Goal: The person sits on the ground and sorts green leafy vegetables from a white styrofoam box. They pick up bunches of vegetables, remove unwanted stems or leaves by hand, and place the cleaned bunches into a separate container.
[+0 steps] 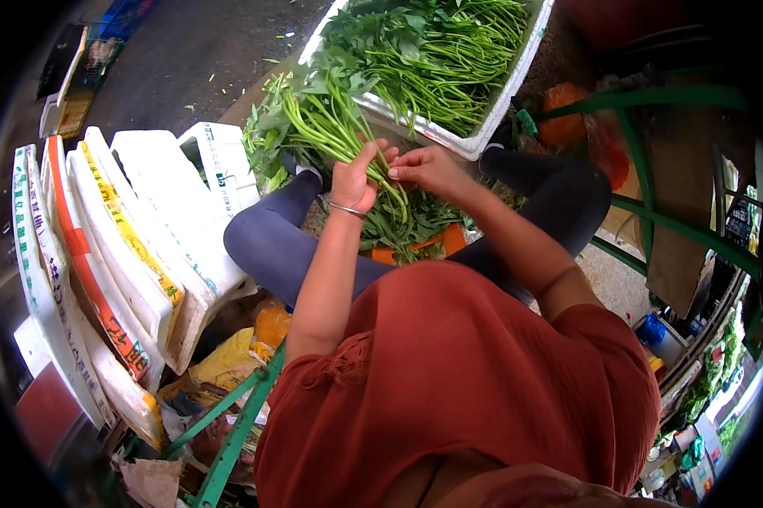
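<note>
A bunch of long-stemmed leafy greens [318, 124] is gripped in my left hand [354, 178], its leaves pointing away from me and its stem ends toward my lap. My right hand [429, 170] is close beside it, thumb and fingertips pinched at the stems; whether a single stem sits between them is hard to tell. Below both hands, between my knees, lies a heap of loose leaves [394, 222] with an orange band or handle [427, 244] at its near side. Beyond my hands stands a white foam box [442, 134] filled with the same greens [438, 63].
Stacked white foam lids or boxes [153, 190], some taped and bearing writing, stand at my left. Green metal bars [686, 238] run along my right, and another green bar [242, 432] is at lower left. Plastic bags [229, 359] lie near it. Crates [96, 70] stand at far left.
</note>
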The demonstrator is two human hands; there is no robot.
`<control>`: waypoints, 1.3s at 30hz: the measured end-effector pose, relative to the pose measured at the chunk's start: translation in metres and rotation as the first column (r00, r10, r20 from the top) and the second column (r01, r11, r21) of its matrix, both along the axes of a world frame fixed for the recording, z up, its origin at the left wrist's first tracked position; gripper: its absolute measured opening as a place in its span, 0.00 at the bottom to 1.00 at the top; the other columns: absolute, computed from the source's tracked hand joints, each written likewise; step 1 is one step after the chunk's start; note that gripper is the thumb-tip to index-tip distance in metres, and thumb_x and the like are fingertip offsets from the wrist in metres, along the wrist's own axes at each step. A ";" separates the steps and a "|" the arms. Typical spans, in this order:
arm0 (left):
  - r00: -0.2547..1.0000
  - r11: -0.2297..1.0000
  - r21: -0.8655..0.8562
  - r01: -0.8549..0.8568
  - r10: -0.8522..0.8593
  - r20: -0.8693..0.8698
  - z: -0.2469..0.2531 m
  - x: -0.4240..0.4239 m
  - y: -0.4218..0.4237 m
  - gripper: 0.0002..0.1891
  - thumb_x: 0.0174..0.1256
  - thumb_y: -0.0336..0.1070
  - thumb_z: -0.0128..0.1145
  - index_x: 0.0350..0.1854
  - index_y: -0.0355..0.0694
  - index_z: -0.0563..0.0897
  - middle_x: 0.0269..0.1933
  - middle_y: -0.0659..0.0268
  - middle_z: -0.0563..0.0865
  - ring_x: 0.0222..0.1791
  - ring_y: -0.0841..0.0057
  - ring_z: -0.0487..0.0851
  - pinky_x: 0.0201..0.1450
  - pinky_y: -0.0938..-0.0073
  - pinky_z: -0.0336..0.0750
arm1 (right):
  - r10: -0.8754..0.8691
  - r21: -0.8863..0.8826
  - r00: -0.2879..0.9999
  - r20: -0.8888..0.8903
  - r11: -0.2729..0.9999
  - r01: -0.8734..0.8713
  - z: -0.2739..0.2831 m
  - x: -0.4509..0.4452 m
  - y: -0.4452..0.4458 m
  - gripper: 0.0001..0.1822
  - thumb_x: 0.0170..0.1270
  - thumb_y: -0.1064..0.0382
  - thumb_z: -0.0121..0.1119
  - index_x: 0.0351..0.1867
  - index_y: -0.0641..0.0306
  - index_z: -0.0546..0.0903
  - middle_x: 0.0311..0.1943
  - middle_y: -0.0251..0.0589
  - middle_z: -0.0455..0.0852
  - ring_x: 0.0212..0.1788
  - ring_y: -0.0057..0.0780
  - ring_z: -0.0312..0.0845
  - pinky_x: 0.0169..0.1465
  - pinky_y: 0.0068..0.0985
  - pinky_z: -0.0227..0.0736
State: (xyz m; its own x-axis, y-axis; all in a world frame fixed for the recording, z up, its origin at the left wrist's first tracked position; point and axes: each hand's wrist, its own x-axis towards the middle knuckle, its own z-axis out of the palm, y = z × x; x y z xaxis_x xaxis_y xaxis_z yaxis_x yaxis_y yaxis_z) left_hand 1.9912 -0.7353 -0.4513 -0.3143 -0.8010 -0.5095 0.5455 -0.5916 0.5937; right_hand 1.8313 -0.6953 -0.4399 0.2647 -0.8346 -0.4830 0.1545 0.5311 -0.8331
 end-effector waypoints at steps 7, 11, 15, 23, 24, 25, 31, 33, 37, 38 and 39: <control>0.988 0.994 0.036 -0.106 0.110 -0.113 -0.001 0.018 -0.006 0.09 0.64 0.30 0.53 0.45 0.43 0.73 0.37 0.64 0.80 0.32 0.73 0.81 0.37 0.64 0.80 | -0.512 -0.467 -0.051 -0.858 0.816 -0.341 -0.045 -0.102 -0.112 0.09 0.58 0.59 0.54 0.38 0.51 0.83 0.36 0.39 0.84 0.40 0.42 0.77 0.39 0.38 0.70; 0.990 0.995 0.007 -0.104 0.104 -0.093 0.003 0.019 -0.014 0.08 0.67 0.36 0.52 0.46 0.45 0.73 0.34 0.72 0.77 0.30 0.82 0.75 0.38 0.70 0.75 | -0.094 0.030 -0.311 -0.946 0.928 -0.371 -0.073 -0.127 -0.122 0.13 0.52 0.66 0.53 0.40 0.52 0.81 0.43 0.40 0.80 0.52 0.41 0.71 0.53 0.43 0.61; 0.975 0.984 0.045 -0.174 0.179 -0.129 0.004 0.022 -0.016 0.10 0.64 0.38 0.55 0.45 0.44 0.74 0.31 0.71 0.75 0.28 0.81 0.74 0.34 0.70 0.76 | -0.071 -0.026 -0.121 -0.990 0.942 -0.336 -0.060 -0.121 -0.110 0.09 0.53 0.63 0.57 0.35 0.52 0.83 0.37 0.41 0.83 0.47 0.40 0.77 0.53 0.41 0.64; 0.995 0.998 0.035 -0.058 0.060 -0.079 0.003 0.002 -0.009 0.10 0.59 0.32 0.60 0.41 0.43 0.74 0.46 0.60 0.82 0.39 0.74 0.82 0.34 0.73 0.77 | -0.403 0.172 0.886 0.230 0.913 0.371 -0.003 -0.069 -0.018 0.13 0.58 0.62 0.62 0.43 0.66 0.80 0.28 0.31 0.82 0.29 0.19 0.77 0.29 0.15 0.66; 0.997 0.999 0.037 -0.023 0.026 -0.076 0.008 -0.004 -0.006 0.11 0.59 0.31 0.60 0.42 0.43 0.73 0.46 0.59 0.82 0.41 0.73 0.82 0.33 0.73 0.77 | -0.423 0.190 0.873 0.244 0.903 0.385 -0.002 -0.056 -0.006 0.13 0.58 0.62 0.62 0.43 0.65 0.80 0.30 0.31 0.82 0.31 0.19 0.77 0.30 0.14 0.66; 0.998 0.999 0.039 0.013 -0.010 -0.070 0.013 -0.010 -0.003 0.12 0.59 0.31 0.60 0.43 0.43 0.72 0.47 0.58 0.82 0.43 0.71 0.82 0.32 0.74 0.77 | -0.402 0.183 0.867 0.294 0.914 0.362 -0.010 -0.049 0.003 0.13 0.58 0.61 0.62 0.42 0.64 0.80 0.32 0.31 0.82 0.32 0.18 0.77 0.31 0.14 0.66; 0.995 0.996 0.007 0.087 -0.087 -0.050 0.018 -0.020 0.014 0.10 0.60 0.29 0.58 0.42 0.37 0.76 0.44 0.59 0.83 0.41 0.73 0.81 0.31 0.78 0.75 | -0.287 0.183 0.928 0.237 0.951 0.248 -0.031 -0.012 0.028 0.12 0.57 0.61 0.63 0.41 0.63 0.81 0.31 0.30 0.83 0.31 0.16 0.76 0.30 0.13 0.63; 0.994 0.994 0.007 0.109 -0.109 0.027 0.010 -0.014 0.015 0.09 0.58 0.28 0.60 0.40 0.34 0.79 0.40 0.59 0.84 0.37 0.73 0.82 0.28 0.78 0.74 | -0.331 0.241 0.928 0.169 0.927 0.287 -0.034 -0.002 0.033 0.12 0.57 0.59 0.63 0.40 0.62 0.80 0.30 0.30 0.83 0.29 0.15 0.75 0.28 0.13 0.60; 0.983 0.992 -0.018 0.129 -0.125 0.136 0.008 -0.007 0.028 0.07 0.56 0.27 0.61 0.37 0.32 0.80 0.36 0.60 0.84 0.32 0.73 0.82 0.28 0.79 0.74 | -0.348 0.380 0.937 0.038 0.872 0.309 -0.065 0.005 0.042 0.09 0.59 0.59 0.60 0.37 0.61 0.80 0.27 0.32 0.82 0.26 0.18 0.77 0.23 0.14 0.58; 0.975 0.988 -0.029 0.149 -0.142 0.169 0.004 -0.007 0.037 0.08 0.55 0.27 0.61 0.37 0.32 0.80 0.35 0.60 0.84 0.32 0.73 0.82 0.28 0.79 0.73 | -0.283 0.400 0.958 -0.047 0.873 0.277 -0.077 0.006 0.046 0.08 0.59 0.61 0.60 0.36 0.61 0.80 0.26 0.33 0.82 0.25 0.19 0.77 0.21 0.15 0.58; 0.966 0.984 -0.043 0.172 -0.161 0.202 -0.002 -0.008 0.044 0.08 0.55 0.27 0.61 0.37 0.32 0.80 0.34 0.60 0.84 0.31 0.74 0.83 0.28 0.79 0.73 | -0.215 0.420 0.968 -0.130 0.872 0.250 -0.092 0.008 0.050 0.07 0.58 0.62 0.59 0.35 0.62 0.81 0.25 0.34 0.82 0.24 0.20 0.77 0.19 0.16 0.57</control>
